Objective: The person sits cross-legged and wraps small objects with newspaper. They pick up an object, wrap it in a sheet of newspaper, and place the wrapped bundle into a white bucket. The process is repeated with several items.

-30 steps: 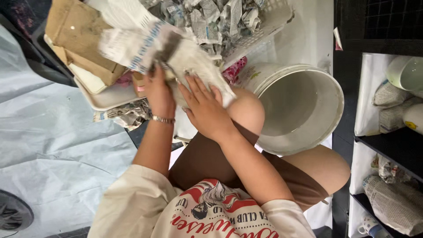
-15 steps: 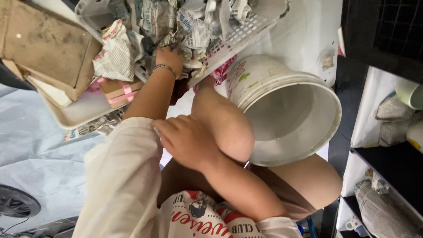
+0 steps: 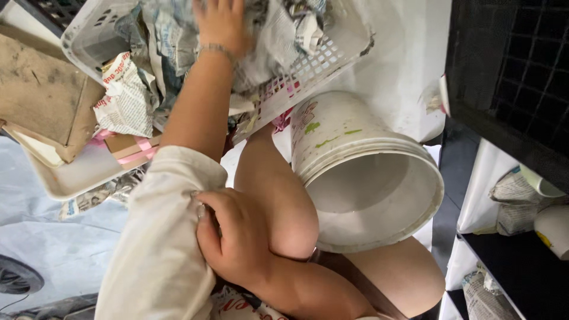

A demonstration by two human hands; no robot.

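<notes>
**Hand in the paper basket, other hand at the sleeve**

Grey sheeting is covering the floor beside the white bucket, which is lying on its side with its mouth open toward the camera. A seated person's bare knee is touching the bucket's wall. Above the bucket, a white perforated basket is holding crumpled newspaper. The left hand is reaching into that basket, fingers spread loosely over the paper; whether it is gripping any of it I cannot tell, since the picture is blurred there. The right hand, on the far side of the knee from the bucket, is curling its fingers onto the cream sleeve of the reaching arm, pinching the cloth. Beyond the basket from the bucket, brown cardboard is lying on a white tray.
</notes>
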